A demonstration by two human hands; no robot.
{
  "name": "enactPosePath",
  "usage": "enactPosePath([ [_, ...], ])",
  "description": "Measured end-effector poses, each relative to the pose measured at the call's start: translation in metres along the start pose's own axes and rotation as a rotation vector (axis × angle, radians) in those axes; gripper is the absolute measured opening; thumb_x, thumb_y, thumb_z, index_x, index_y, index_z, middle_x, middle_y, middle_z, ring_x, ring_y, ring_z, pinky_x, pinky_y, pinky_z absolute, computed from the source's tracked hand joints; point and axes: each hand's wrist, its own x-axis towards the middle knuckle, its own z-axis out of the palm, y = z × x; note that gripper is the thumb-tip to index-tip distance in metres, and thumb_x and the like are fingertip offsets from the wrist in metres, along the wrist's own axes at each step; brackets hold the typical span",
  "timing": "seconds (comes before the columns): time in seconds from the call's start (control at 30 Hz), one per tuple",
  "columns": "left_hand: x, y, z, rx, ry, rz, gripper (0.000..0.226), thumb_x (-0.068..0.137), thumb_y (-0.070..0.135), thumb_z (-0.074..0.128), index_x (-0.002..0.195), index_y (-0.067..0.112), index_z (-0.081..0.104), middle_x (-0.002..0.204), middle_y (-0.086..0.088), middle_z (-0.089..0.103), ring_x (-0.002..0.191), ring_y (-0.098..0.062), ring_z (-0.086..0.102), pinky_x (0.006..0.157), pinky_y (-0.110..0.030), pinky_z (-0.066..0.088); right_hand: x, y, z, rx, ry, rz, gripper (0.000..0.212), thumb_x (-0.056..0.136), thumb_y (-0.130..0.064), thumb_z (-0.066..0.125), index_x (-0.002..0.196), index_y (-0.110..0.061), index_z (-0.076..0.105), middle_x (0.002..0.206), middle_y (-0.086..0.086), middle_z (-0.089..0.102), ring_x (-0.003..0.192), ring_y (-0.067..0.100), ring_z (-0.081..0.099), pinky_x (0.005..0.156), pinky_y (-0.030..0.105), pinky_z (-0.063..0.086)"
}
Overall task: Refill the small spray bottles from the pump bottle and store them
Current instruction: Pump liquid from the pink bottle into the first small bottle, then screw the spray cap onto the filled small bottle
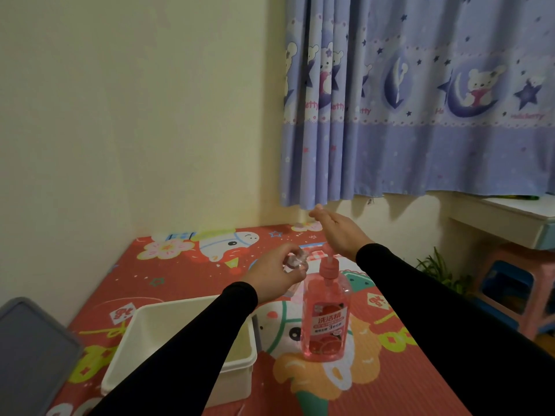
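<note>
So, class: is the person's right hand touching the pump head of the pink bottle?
Touching. The head view shows the right hand flat, its palm pressed on the pump head of the pink bottle, with no gap visible between them.

Blue curtain (420, 100) w/ bears, plant (441, 271), stool (510, 289)

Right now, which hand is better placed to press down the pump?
The right hand: it is open and flat just above the pump bottle head. The left hand is busy holding a small spray bottle beside the nozzle.
</note>
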Motion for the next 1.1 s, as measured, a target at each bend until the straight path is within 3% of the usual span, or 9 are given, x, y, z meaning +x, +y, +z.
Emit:
enactPosePath([
  [0.13,-0.005,0.001,-0.002,-0.040,0.011,-0.019,0.025,0.085,0.030,0.064,0.108,0.035,0.054,0.115,0.004,0.060,0.102,-0.016,0.060,0.091,-0.040,0.051,-0.004,-0.003,-0.003,-0.006,0.006,0.014,0.058,0.099,-0.055,0.024,0.132,-0.021,0.058,0.140,0.004,0.055,0.129,0.020,0.049,0.110,0.037,0.034],
  [0.23,-0.012,0.003,-0.006,-0.070,0.014,-0.026,0.025,0.087,0.029,0.063,0.109,0.035,0.054,0.112,0.005,0.061,0.100,-0.014,0.061,0.083,-0.032,0.052,-0.011,-0.007,-0.005,-0.035,0.008,0.008,0.060,0.100,-0.055,0.024,0.130,-0.017,0.058,0.136,0.008,0.058,0.125,0.024,0.051,0.107,0.038,0.037],
  [0.4,-0.026,0.009,-0.014,-0.085,0.036,-0.019,0.024,0.087,0.026,0.063,0.109,0.031,0.054,0.110,0.009,0.061,0.096,-0.007,0.061,0.075,-0.021,0.048,-0.031,-0.013,-0.009,-0.158,0.053,-0.120,0.051,0.103,-0.045,0.026,0.123,-0.012,0.060,0.124,0.011,0.063,0.116,0.027,0.056,0.095,0.035,0.039],
  [0.5,-0.038,0.012,-0.018,-0.081,0.075,-0.020,0.025,0.085,0.028,0.064,0.108,0.032,0.054,0.109,0.010,0.060,0.098,-0.005,0.060,0.079,-0.022,0.048,-0.046,-0.017,-0.013,-0.207,0.075,-0.189,0.043,0.104,-0.039,0.027,0.112,-0.014,0.060,0.111,0.007,0.064,0.109,0.027,0.058,0.087,0.032,0.039],
  [0.63,-0.057,0.017,-0.021,-0.106,0.109,-0.017,0.024,0.085,0.027,0.066,0.105,0.032,0.054,0.106,0.012,0.060,0.098,-0.007,0.059,0.082,-0.026,0.048,-0.065,-0.021,-0.019,-0.263,0.098,-0.234,0.047,0.104,-0.040,0.028,0.137,-0.014,0.051,0.136,0.007,0.056,0.126,0.023,0.050,0.103,0.033,0.036],
  [0.8,-0.086,0.023,-0.024,-0.121,0.162,-0.021,0.022,0.084,0.027,0.067,0.099,0.034,0.053,0.106,0.008,0.063,0.098,-0.013,0.062,0.085,-0.031,0.050,-0.093,-0.030,-0.021,-0.268,0.103,-0.291,0.049,0.102,-0.044,0.029,0.140,-0.018,0.047,0.142,0.004,0.052,0.131,0.020,0.047,0.106,0.033,0.034],
  [0.97,-0.118,0.023,-0.026,-0.140,0.172,-0.021,0.025,0.083,0.029,0.068,0.103,0.031,0.053,0.107,0.004,0.064,0.099,-0.013,0.063,0.084,-0.031,0.051,-0.124,-0.032,-0.003,-0.290,0.028,-0.377,0.050,0.099,-0.050,0.034,0.133,-0.019,0.054,0.134,0.001,0.058,0.122,0.017,0.053,0.101,0.032,0.040],
  [1.1,-0.141,0.022,-0.031,-0.157,0.181,-0.038,0.022,0.083,0.030,0.068,0.100,0.034,0.054,0.109,0.005,0.061,0.097,-0.014,0.062,0.080,-0.029,0.051,-0.153,-0.025,0.026,-0.321,-0.099,-0.402,0.040,0.097,-0.049,0.042,0.127,-0.026,0.057,0.116,-0.004,0.063,0.094,0.004,0.054,0.088,0.030,0.049],
])
